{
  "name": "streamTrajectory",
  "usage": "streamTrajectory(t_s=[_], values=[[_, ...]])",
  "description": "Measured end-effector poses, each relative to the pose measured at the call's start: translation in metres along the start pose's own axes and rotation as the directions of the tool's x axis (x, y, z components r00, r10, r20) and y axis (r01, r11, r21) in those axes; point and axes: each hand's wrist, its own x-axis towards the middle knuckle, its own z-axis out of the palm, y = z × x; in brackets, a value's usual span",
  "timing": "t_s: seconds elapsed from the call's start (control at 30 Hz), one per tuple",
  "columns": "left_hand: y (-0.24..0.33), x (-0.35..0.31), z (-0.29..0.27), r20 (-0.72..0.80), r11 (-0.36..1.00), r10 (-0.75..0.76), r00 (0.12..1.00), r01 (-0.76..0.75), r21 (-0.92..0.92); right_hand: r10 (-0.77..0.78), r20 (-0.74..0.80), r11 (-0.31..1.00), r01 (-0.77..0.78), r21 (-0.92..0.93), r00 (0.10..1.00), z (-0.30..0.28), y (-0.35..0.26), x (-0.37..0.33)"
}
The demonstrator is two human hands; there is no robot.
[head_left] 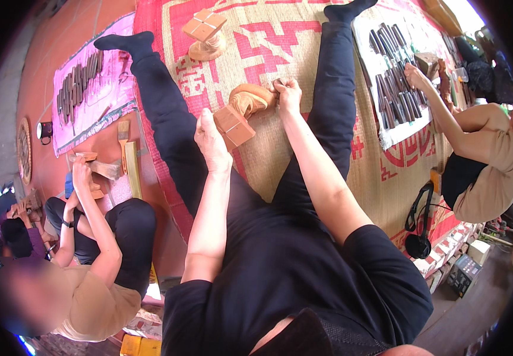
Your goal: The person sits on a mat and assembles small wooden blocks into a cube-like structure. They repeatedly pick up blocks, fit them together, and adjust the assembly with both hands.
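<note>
A carved wooden piece lies tilted between my spread legs, with a square block at its near left end and a rounded, grooved part at its far right end. My left hand is closed on the square block, thumb along its side. At the rounded end, my right hand is closed, its fingertips touching or nearly touching the wood; whatever it pinches is too small to make out. Farther off stands a similar carved wooden piece, upright, pale lines crossing its square top.
A red and straw-coloured woven mat lies under me. Carving tools rest on a pink cloth at left; more tools cover a white cloth at right, where a co-worker's hand reaches. Another co-worker handles wood at left, near a brush.
</note>
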Motion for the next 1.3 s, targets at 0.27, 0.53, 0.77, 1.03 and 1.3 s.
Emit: streamTrajectory(t_s=[0.27,0.53,0.77,1.03,1.3], values=[[0.006,-0.002,0.004,-0.004,0.999,-0.035,0.999,0.034,-0.02,-0.095,0.22,0.991,0.114,-0.071,0.971,0.009,0.002,-0.025],[-0.002,-0.012,0.008,0.087,0.999,0.044,0.995,-0.047,0.024,-0.041,0.273,0.99,0.075,-0.116,0.961,0.0,-0.015,-0.003],[-0.01,-0.013,0.012,0.21,0.99,0.08,0.974,-0.101,0.093,-0.072,0.219,0.971,0.118,-0.207,0.973,0.007,0.002,0.008],[-0.004,-0.025,0.007,0.232,0.993,0.095,0.968,-0.108,0.041,-0.004,0.461,0.952,0.145,-0.271,0.887,0.01,-0.015,-0.011],[-0.008,-0.037,0.01,0.389,0.908,0.239,0.89,-0.347,0.234,-0.026,0.212,0.963,0.081,-0.256,0.977,-0.003,-0.004,0.023]])
